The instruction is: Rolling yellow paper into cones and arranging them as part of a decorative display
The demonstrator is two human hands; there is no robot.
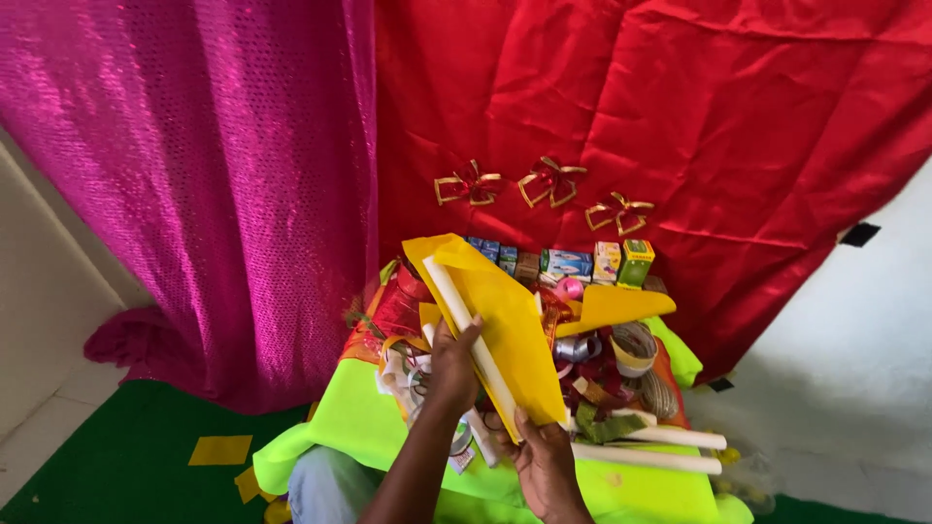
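My left hand grips a white roll wrapped in yellow paper, near its upper half. Holding the lower edge of that yellow sheet is my right hand, thumb on top. The roll tilts from upper left to lower right above a table covered in neon green cloth. Under my hands lies a heap of ribbon spools and shiny wrapping.
Red satin cloth with three gold and red bows hangs behind, pink sequin cloth to the left. Small boxes line the back of the table. Two white rolls lie at right. Green floor mat with yellow scraps lower left.
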